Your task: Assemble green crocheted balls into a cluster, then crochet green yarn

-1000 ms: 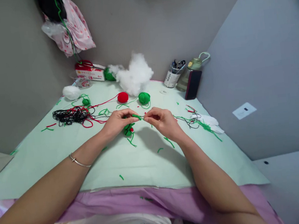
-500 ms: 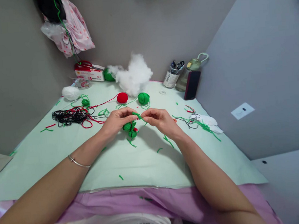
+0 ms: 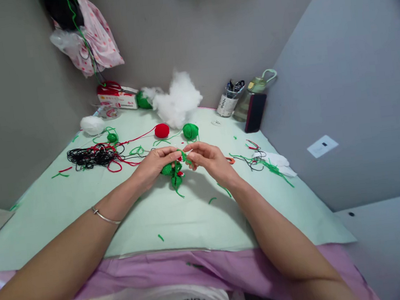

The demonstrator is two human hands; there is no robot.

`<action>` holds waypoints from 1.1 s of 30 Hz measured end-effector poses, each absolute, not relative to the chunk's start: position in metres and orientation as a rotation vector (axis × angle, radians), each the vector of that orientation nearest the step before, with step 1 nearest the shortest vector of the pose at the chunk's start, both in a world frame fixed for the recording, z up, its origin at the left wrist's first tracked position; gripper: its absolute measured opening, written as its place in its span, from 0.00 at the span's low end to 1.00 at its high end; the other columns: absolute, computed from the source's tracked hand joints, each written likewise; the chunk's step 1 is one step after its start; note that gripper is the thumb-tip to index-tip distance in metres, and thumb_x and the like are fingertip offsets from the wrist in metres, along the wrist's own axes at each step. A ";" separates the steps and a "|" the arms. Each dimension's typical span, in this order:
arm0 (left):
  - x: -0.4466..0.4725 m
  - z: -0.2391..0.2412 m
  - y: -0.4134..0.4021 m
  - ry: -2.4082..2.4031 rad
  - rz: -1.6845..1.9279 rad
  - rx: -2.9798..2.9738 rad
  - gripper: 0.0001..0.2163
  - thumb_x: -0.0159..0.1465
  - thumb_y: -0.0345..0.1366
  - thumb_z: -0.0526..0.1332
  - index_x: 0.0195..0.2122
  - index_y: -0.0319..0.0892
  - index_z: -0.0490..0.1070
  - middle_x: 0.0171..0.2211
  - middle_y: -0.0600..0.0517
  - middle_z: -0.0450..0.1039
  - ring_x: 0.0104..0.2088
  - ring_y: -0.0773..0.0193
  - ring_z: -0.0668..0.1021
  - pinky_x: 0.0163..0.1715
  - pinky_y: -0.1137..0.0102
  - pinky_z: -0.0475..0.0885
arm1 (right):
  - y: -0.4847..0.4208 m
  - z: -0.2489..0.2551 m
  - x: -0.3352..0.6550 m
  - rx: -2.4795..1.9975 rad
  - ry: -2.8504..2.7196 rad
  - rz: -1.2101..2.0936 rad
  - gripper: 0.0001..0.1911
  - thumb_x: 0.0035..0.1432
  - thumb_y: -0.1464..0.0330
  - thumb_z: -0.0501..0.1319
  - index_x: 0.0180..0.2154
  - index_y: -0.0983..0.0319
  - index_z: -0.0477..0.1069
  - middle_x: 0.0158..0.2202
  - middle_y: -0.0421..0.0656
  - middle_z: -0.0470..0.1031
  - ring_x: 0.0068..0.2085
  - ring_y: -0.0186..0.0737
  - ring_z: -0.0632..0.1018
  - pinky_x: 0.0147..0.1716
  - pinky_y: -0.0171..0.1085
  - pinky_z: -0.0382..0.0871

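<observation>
The green crocheted piece [image 3: 176, 180] hangs over or rests on the middle of the tabletop [image 3: 140, 229] (which, I can't tell). It should prove light, soft and squashable, best pinched by an edge. It looks lumpy, red-spotted. The left hand [image 3: 152, 168] has its fingers pinched on the upper edge; the right hand [image 3: 211, 161] curls its fingers close by, their hold unclear. Farther off: a red yarn ball [image 3: 161, 130].

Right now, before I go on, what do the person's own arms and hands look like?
Both hands, left and right, are ungloved, and the visible forearms are sleeveless. A thin, silver-coloured bangle circles the left forearm near the wrist; none shows on the right.
</observation>
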State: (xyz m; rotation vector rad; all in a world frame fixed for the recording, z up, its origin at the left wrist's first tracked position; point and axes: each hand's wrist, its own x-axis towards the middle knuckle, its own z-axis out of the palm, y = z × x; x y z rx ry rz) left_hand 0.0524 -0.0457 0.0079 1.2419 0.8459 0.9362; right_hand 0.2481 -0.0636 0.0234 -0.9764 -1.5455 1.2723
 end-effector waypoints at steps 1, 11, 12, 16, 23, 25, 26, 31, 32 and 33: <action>0.051 0.008 -0.045 0.844 0.915 1.256 0.14 0.56 0.47 0.71 0.29 0.41 0.76 0.25 0.54 0.68 0.26 0.68 0.69 0.27 0.71 0.65 | -0.064 0.024 0.249 -0.993 -1.539 1.247 0.16 0.57 0.56 0.67 0.40 0.61 0.75 0.29 0.39 0.73 0.29 0.33 0.72 0.33 0.37 0.68; 0.047 0.003 -0.043 0.767 0.680 1.487 0.14 0.58 0.49 0.68 0.28 0.43 0.78 0.26 0.51 0.71 0.27 0.64 0.71 0.29 0.67 0.65 | -0.066 0.029 0.251 -1.037 -1.580 1.360 0.13 0.50 0.59 0.71 0.30 0.62 0.77 0.25 0.37 0.71 0.27 0.31 0.67 0.32 0.35 0.63; 0.048 0.002 -0.043 0.765 0.687 1.488 0.14 0.59 0.49 0.68 0.28 0.44 0.77 0.26 0.52 0.70 0.27 0.64 0.71 0.29 0.68 0.65 | -0.066 0.029 0.250 -1.046 -1.579 1.358 0.13 0.50 0.59 0.71 0.30 0.61 0.76 0.25 0.36 0.71 0.27 0.31 0.67 0.31 0.35 0.63; 0.052 0.001 -0.045 0.763 0.701 1.473 0.13 0.59 0.49 0.67 0.31 0.44 0.77 0.27 0.52 0.68 0.27 0.65 0.70 0.28 0.69 0.64 | -0.063 0.026 0.246 -1.095 -1.470 1.264 0.14 0.48 0.58 0.72 0.27 0.62 0.74 0.21 0.35 0.68 0.25 0.31 0.65 0.28 0.35 0.59; 0.053 -0.001 -0.043 0.791 0.724 1.457 0.13 0.59 0.48 0.68 0.29 0.43 0.77 0.27 0.52 0.69 0.27 0.65 0.68 0.29 0.69 0.63 | -0.052 0.019 0.250 -1.080 -1.310 1.391 0.18 0.44 0.56 0.73 0.28 0.62 0.74 0.23 0.36 0.71 0.24 0.30 0.68 0.28 0.34 0.62; 0.051 -0.002 -0.042 0.778 0.727 1.471 0.14 0.59 0.49 0.67 0.29 0.43 0.77 0.27 0.51 0.70 0.28 0.64 0.69 0.29 0.68 0.63 | -0.054 0.019 0.252 -1.081 -1.386 1.430 0.18 0.45 0.55 0.73 0.27 0.62 0.75 0.24 0.38 0.73 0.26 0.31 0.69 0.30 0.35 0.63; 0.050 -0.003 -0.042 0.774 0.727 1.477 0.14 0.60 0.49 0.67 0.29 0.42 0.77 0.27 0.51 0.70 0.28 0.64 0.69 0.30 0.68 0.63 | -0.055 0.019 0.252 -1.081 -1.425 1.435 0.17 0.46 0.55 0.72 0.27 0.62 0.75 0.24 0.38 0.73 0.26 0.31 0.69 0.30 0.35 0.64; 0.051 -0.005 -0.041 0.775 0.714 1.473 0.14 0.59 0.48 0.68 0.29 0.42 0.77 0.26 0.52 0.70 0.27 0.64 0.68 0.30 0.68 0.62 | -0.055 0.016 0.245 -1.124 -1.368 1.308 0.10 0.47 0.62 0.69 0.25 0.62 0.74 0.22 0.37 0.70 0.24 0.30 0.67 0.28 0.34 0.61; 0.051 -0.006 -0.040 0.779 0.719 1.462 0.13 0.59 0.48 0.68 0.28 0.42 0.77 0.26 0.52 0.70 0.27 0.65 0.68 0.30 0.68 0.62 | -0.054 0.015 0.243 -1.134 -1.310 1.286 0.10 0.46 0.63 0.69 0.25 0.62 0.74 0.22 0.37 0.70 0.24 0.30 0.66 0.27 0.34 0.60; 0.051 -0.006 -0.039 0.783 0.725 1.451 0.13 0.58 0.48 0.68 0.28 0.42 0.77 0.26 0.52 0.70 0.26 0.65 0.68 0.29 0.68 0.62 | -0.053 0.013 0.241 -1.137 -1.258 1.279 0.09 0.45 0.63 0.68 0.24 0.62 0.73 0.22 0.37 0.70 0.24 0.30 0.66 0.27 0.34 0.60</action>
